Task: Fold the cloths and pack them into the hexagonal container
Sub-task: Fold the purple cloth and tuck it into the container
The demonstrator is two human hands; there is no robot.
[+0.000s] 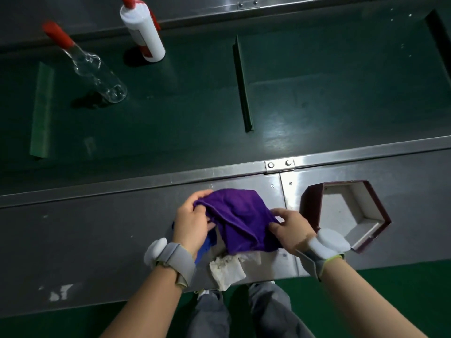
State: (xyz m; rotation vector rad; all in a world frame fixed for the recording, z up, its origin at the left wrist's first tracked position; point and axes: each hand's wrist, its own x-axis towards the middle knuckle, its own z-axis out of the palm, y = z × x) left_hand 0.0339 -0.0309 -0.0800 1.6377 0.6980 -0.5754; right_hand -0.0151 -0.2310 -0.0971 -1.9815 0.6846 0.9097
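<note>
A purple cloth (241,220) is bunched above the steel ledge, held at both ends. My left hand (192,223) grips its left edge and my right hand (291,228) pinches its right edge. Under it lies a stained white cloth (227,269) at the ledge's near edge, and a blue cloth (203,248) peeks out beneath my left hand. The hexagonal container (312,208), dark red outside and white inside, stands open just right of my right hand, with nothing visible in it.
Beyond the steel rail (170,178) runs a dark green conveyor belt with raised cleats (242,86). A clear glass bottle (97,69) and a white bottle (144,32), both red-capped, stand on it at the far left. Green floor lies below.
</note>
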